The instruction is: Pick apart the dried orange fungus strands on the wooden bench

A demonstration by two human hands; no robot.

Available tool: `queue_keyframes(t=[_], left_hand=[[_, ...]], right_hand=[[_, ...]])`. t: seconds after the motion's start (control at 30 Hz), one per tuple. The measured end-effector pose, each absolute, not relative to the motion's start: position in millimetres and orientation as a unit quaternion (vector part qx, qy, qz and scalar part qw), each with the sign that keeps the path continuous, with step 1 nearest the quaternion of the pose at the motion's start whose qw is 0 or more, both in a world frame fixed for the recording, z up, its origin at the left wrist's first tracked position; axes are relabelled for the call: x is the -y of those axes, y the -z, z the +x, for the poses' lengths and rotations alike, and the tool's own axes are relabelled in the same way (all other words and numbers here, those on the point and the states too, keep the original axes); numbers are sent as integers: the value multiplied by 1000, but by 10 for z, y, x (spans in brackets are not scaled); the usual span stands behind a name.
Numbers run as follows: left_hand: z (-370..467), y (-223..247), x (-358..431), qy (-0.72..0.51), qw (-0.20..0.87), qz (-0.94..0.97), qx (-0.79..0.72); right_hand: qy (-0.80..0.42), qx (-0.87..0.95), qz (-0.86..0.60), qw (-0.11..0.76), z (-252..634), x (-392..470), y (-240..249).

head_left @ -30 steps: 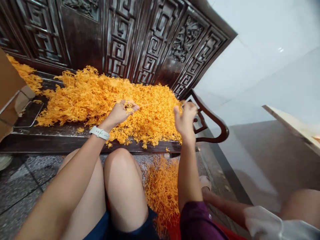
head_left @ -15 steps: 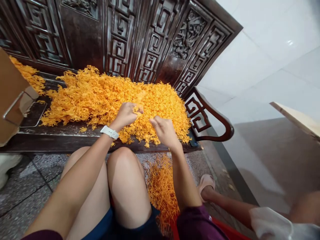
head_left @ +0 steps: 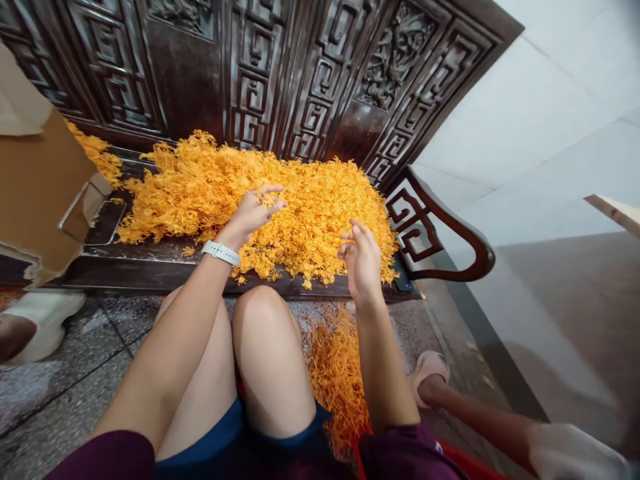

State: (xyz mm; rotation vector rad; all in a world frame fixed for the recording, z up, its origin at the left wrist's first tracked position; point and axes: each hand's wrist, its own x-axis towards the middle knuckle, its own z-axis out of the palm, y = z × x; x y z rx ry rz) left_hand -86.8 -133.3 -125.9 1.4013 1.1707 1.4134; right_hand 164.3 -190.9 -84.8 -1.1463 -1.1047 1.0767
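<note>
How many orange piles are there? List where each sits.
3: the big pile on the bench, a small one behind the cardboard box, another on the floor by the knee. More may be hidden.

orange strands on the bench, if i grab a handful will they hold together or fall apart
Probably clump loosely: the orange strands lie tangled in a fluffy heap. Likely light and bendy, being thin and curled. Some would likely drop, as stray bits dot the bench.

The right hand (head_left: 361, 261) has drawn back from the orange heap (head_left: 300, 213).

White wristband (head_left: 221, 252) (left wrist), maroon sleeves (head_left: 103, 457), navy shorts (head_left: 220, 437)
</note>
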Motion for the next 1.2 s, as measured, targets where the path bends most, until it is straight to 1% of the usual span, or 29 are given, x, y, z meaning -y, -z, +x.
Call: queue_keyframes(t=[0.07, 0.1, 0.17, 0.27, 0.37, 0.43, 0.53, 0.63, 0.73, 0.87, 0.93, 1.0, 1.1, 1.17, 1.2], left_hand=[[-853, 1194, 1421, -534, 493, 547, -416], [-842, 1165, 1458, -525, 519, 545, -397], [-809, 1126, 1511, -508, 528, 570, -373], [-732, 1128, 1537, -468, 525, 622, -343], [-628, 1175, 1523, -432, 513, 670, -318], [-554, 1203, 1510, -424, 468, 710, -312], [-476, 1218, 1503, -424, 400, 753, -305], [-471, 1206, 1504, -414, 377, 760, -329], [-509, 1193, 1502, -419, 374, 736, -377], [-510, 1196, 1484, -486, 377, 674, -410], [-466, 1186, 1494, -523, 364, 665, -390], [-400, 1165, 1525, -542, 366, 660, -369], [-315, 1160, 1535, -525, 391, 663, -362], [-331, 1199, 1463, -554, 382, 619, -404], [-371, 1227, 1403, -586, 365, 574, -441]], right_hand=[[-482, 476, -488, 550, 1612, 1941, 958], [-482, 496, -484, 536, 1587, 1985, 980], [-447, 554, -475, 517, 1527, 2086, 964], [-340, 662, -448, 495, 1450, 2161, 850], [-180, 765, -434, 440, 1413, 2079, 759], [-85, 811, -433, 385, 1398, 1966, 762], [-32, 840, -430, 329, 1374, 1802, 843], [-48, 846, -420, 326, 1365, 1719, 919], [-104, 814, -423, 384, 1394, 1703, 932], [-288, 698, -430, 495, 1454, 1689, 955], [-360, 650, -424, 517, 1475, 1691, 985], [-379, 649, -424, 505, 1486, 1746, 997], [-323, 708, -419, 469, 1467, 1996, 930], [-323, 767, -350, 429, 1426, 2267, 832], [-362, 804, -270, 387, 1400, 2414, 778]])
